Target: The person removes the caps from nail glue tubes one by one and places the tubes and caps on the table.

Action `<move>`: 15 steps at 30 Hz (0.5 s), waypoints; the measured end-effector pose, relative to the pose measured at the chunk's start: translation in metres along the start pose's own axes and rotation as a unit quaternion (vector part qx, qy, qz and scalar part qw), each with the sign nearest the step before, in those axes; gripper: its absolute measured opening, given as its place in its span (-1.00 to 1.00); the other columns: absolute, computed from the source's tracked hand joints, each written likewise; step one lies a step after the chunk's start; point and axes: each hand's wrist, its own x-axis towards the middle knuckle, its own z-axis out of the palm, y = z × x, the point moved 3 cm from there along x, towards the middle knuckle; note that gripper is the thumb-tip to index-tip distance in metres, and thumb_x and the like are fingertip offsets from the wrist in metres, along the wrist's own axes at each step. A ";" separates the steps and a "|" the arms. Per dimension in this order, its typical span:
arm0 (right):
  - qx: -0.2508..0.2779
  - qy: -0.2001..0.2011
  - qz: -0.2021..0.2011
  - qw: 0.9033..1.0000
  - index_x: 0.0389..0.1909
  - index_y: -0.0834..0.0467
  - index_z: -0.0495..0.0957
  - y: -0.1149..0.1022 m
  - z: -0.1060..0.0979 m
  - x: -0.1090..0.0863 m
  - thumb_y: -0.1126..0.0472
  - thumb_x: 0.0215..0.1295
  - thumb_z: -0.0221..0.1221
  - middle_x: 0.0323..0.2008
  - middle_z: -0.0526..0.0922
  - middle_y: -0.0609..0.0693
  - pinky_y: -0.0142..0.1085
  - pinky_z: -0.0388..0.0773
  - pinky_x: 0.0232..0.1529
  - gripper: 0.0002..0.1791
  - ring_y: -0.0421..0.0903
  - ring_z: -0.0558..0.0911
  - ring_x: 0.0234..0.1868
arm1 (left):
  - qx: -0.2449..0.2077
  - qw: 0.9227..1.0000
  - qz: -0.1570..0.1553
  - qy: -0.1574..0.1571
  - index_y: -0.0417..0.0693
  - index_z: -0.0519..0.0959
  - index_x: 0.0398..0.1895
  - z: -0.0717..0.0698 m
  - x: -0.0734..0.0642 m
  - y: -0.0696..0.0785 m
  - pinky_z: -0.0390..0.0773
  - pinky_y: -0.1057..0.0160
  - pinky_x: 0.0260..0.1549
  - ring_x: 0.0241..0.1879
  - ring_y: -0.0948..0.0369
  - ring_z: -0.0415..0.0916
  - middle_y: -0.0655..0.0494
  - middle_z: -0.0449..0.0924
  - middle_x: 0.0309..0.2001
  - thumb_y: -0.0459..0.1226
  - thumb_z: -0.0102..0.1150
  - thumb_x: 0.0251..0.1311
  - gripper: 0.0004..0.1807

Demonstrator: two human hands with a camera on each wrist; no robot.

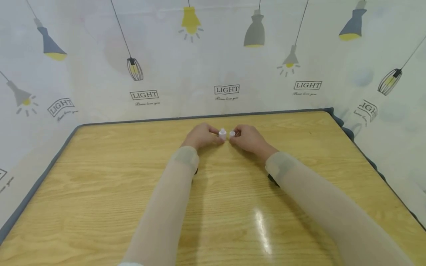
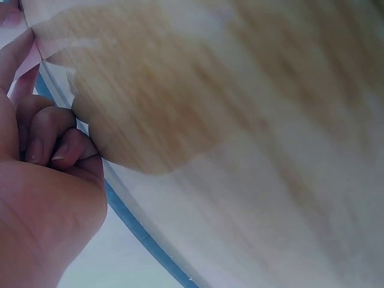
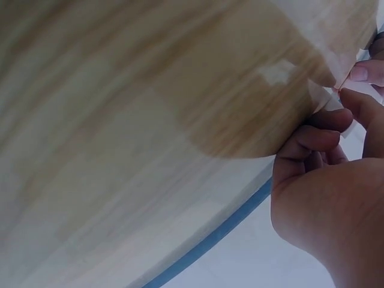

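Near the far side of the table, my left hand [image 1: 201, 136] pinches a small white bottle [image 1: 222, 135] with a narrow tip on top, standing upright between thumb and finger. Just to its right, my right hand [image 1: 249, 138] grips a small white cap [image 1: 232, 134] in its fingertips. A narrow gap separates the two white pieces. The left wrist view shows the lower fingers of the left hand [image 2: 54, 180] curled in toward the palm. In the right wrist view, the curled fingers of the right hand [image 3: 330, 186] partly hide the white cap [image 3: 320, 96].
The wooden table [image 1: 133, 177] has a dark blue-grey edge along its back and sides. Behind it hangs a pale curtain [image 1: 186, 70] printed with lamps and the word LIGHT. Both sleeved forearms reach across the table from the near side.
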 end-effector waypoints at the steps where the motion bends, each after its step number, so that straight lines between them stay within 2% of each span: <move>1: 0.002 -0.001 0.003 1.000 0.09 0.22 0.64 0.000 0.000 -0.001 0.05 0.42 0.27 -0.01 0.73 0.13 -0.12 0.60 0.08 -0.62 0.01 0.62 -0.04 | 0.001 1.000 -0.001 -0.002 0.13 0.76 0.15 0.000 0.000 0.000 0.38 -0.05 0.48 0.35 0.09 0.49 0.14 0.65 0.34 0.06 0.53 0.17 -0.50; 15: 0.001 -0.008 0.008 1.000 0.15 0.23 0.61 -0.002 -0.002 -0.004 0.03 0.43 0.25 0.01 0.72 0.13 -0.11 0.60 0.11 -0.56 0.01 0.62 -0.02 | -0.001 1.000 -0.011 -0.013 0.12 0.76 0.15 -0.001 -0.001 0.003 0.37 -0.04 0.49 0.37 0.10 0.47 0.15 0.62 0.37 0.05 0.53 0.17 -0.50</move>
